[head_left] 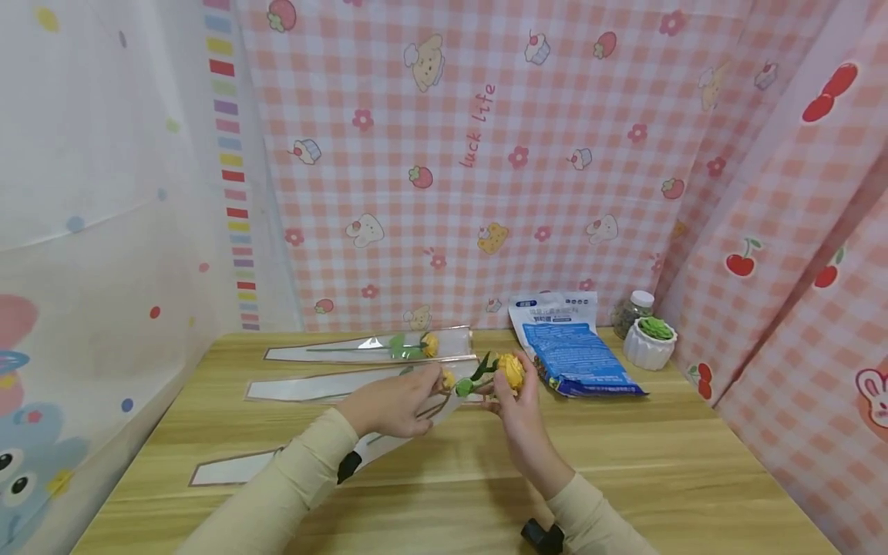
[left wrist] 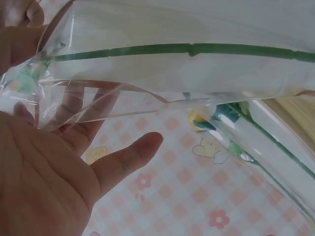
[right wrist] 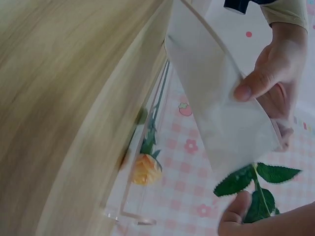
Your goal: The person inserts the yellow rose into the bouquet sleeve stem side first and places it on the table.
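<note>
A yellow artificial rose point(head_left: 511, 371) is held by my right hand point(head_left: 519, 412), with its fingers around the bloom in the head view. Its dark green leaves point(right wrist: 234, 182) emerge from the wide end of a white-backed clear flower sleeve point(right wrist: 211, 103). Inside that sleeve runs the green stem point(left wrist: 147, 49). My left hand point(head_left: 395, 405) grips the sleeve near its wide end, the thumb point(right wrist: 251, 88) on the outer edge; some of its fingers show through the clear film in the left wrist view. The bloom lies outside the right wrist view.
Behind the hands, two sleeves point(head_left: 361, 351) point(head_left: 298, 388) with yellow roses lie flat on the wooden table point(head_left: 444, 501). A blue and white bag point(head_left: 576, 351), a lidded jar point(head_left: 633, 308) and a white potted succulent point(head_left: 650, 351) stand at the back right. Checked cloth point(head_left: 444, 200) hangs behind.
</note>
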The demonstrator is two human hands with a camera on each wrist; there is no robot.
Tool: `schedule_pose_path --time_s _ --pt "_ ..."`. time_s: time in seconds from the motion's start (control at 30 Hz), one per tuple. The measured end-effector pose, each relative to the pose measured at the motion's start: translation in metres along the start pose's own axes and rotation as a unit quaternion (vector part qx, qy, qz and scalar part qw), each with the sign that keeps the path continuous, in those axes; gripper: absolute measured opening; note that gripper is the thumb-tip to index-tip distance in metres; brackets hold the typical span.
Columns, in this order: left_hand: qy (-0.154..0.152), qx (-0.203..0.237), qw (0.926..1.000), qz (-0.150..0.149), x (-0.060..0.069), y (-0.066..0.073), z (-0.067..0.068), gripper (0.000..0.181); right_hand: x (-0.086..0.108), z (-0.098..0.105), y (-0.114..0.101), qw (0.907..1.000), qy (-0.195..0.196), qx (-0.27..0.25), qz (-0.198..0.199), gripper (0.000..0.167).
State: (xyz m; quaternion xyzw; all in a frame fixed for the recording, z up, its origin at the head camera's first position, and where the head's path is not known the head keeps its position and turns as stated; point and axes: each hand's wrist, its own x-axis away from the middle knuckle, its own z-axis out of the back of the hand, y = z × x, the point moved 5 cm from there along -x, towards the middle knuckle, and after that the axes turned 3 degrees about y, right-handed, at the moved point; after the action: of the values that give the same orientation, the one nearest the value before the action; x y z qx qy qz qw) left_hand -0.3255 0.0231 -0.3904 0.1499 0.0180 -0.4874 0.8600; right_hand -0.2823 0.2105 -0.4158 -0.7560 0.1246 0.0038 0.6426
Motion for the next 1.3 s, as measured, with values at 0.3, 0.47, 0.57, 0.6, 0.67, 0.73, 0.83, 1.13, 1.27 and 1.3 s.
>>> schedule_pose_path --time_s 0.3,0.47,0.57,0.6,0.67,0.73,0.83,1.13,1.27,1.3 --pt "0.010 -0.042 0.9990 -0.012 0.003 0.002 0.001 0.049 0.002 0.008 -0.003 0.9972 -0.043 0.061 -0.005 0.057" --pt "0.026 -0.050 0.9982 -0.020 0.006 0.002 0.004 0.051 0.000 0.014 -0.007 0.9963 -0.033 0.079 0.006 0.049" --pt "0.033 -0.063 0.9971 -0.026 0.007 0.003 0.005 0.052 -0.001 0.015 -0.010 0.9963 -0.036 0.076 0.020 0.047" --pt "0.036 -0.066 0.9967 -0.029 0.007 0.003 0.005 0.052 -0.001 0.015 -0.012 0.9965 -0.037 0.071 0.024 0.046" --pt "0.042 -0.075 0.9958 -0.033 0.008 0.003 0.006 0.052 -0.001 0.016 -0.013 0.9968 -0.040 0.063 0.030 0.045" --pt "0.050 -0.086 0.9942 -0.041 0.008 0.004 0.006 0.053 -0.001 0.016 -0.014 0.9969 -0.039 0.058 0.036 0.043" --pt "0.064 -0.100 0.9917 -0.051 0.008 0.004 0.007 0.055 -0.001 0.019 -0.016 0.9963 -0.034 0.068 0.040 0.040" --pt "0.082 -0.113 0.9887 -0.054 0.007 0.001 0.004 0.062 -0.003 0.025 -0.019 0.9939 -0.043 0.079 0.065 0.036" --pt "0.074 -0.117 0.9893 -0.048 0.006 0.001 0.003 0.062 -0.003 0.023 -0.019 0.9926 -0.049 0.081 0.076 0.029" --pt "0.073 -0.114 0.9898 -0.046 0.006 0.001 0.003 0.061 -0.003 0.022 -0.018 0.9923 -0.049 0.082 0.078 0.027"
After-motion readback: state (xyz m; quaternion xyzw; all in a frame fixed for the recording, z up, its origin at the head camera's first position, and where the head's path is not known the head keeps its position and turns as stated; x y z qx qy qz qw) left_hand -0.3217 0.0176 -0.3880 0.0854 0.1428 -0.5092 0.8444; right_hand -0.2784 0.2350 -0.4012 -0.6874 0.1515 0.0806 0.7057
